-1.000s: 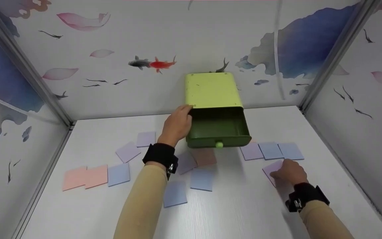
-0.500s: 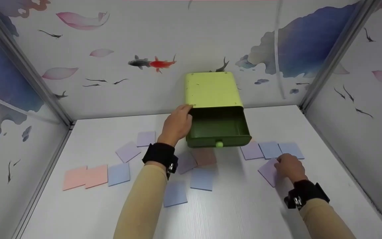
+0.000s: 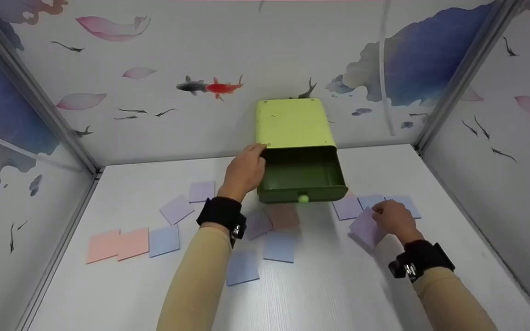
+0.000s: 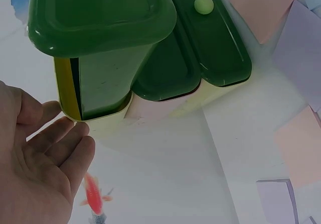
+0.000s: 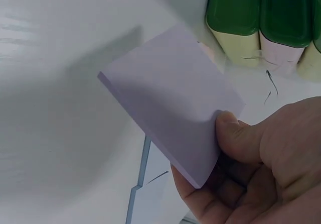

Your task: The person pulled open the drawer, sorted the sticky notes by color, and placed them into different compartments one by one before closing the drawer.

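Note:
A lilac sticky note pad (image 5: 168, 98) is pinched between the thumb and fingers of my right hand (image 3: 396, 218), tilted above the table's right side. My left hand (image 3: 244, 168) touches the near left corner of a small drawer cabinet (image 3: 295, 123), its fingertips right at the casing's edge in the left wrist view. The cabinet's top green drawer (image 3: 304, 195) is pulled out, and the part of its inside that shows is bare. Two more green drawer fronts (image 4: 168, 68) are closed below it.
Blue pads (image 3: 279, 247) and lilac pads (image 3: 177, 210) lie about the white table, along with salmon pads (image 3: 133, 243) at the left. A row of pads (image 3: 348, 208) lies right of the cabinet. Printed walls (image 3: 164, 55) enclose the back and sides.
The right hand has picked up the lilac pad from the table and moved it slightly left and toward the cabinet. The left hand keeps its place at the cabinet corner.

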`<state>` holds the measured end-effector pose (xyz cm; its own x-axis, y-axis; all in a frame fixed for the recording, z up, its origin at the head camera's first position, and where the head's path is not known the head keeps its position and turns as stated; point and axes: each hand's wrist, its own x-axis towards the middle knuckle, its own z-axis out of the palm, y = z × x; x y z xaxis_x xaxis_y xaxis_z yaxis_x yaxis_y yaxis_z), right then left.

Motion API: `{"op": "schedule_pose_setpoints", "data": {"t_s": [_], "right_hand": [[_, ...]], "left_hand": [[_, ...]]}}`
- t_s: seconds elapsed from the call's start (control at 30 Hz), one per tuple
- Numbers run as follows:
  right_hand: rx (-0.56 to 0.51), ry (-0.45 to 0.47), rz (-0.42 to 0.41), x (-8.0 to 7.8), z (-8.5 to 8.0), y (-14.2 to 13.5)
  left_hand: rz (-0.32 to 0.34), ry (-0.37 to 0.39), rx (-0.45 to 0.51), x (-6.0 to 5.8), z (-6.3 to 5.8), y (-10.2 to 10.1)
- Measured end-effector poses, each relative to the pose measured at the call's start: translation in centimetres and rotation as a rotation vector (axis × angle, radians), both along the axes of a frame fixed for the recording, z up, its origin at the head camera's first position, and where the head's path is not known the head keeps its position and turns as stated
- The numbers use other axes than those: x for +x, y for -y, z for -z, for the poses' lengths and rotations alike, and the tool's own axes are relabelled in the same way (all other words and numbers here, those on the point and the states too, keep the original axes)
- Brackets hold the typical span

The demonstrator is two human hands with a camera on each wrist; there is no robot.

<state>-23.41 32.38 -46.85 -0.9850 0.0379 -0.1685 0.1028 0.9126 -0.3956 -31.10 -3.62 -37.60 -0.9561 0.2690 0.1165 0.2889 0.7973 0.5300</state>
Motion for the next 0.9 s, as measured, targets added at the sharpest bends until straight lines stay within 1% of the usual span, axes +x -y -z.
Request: {"op": "schedule_pose_setpoints", "data": {"t_s": [0.27, 0.43, 0.57, 0.73, 0.9], "right_hand": [[-0.008, -0.057, -0.044, -0.6, -2.3, 0.6], [0.001, -0.078, -0.035, -0.8, -4.1, 0.8], [0.028, -0.078, -0.028, -1.2, -5.8, 1.1], [0.062, -0.077, -0.026, -1.9, -8.4, 1.7], [0.098, -0.139, -0.012, -2.4, -10.9, 2.6]], "left_hand": [[0.001, -0.008, 0.000, -0.1, 0.1, 0.1], [-0.006, 0.006, 0.040, -0.1, 0.2, 0.1], [-0.008, 0.005, 0.059, -0.2, 0.2, 0.2], [-0.005, 0.005, 0.055, -0.1, 0.2, 0.3], [0.001, 0.008, 0.067, 0.0, 0.4, 0.2]]}}
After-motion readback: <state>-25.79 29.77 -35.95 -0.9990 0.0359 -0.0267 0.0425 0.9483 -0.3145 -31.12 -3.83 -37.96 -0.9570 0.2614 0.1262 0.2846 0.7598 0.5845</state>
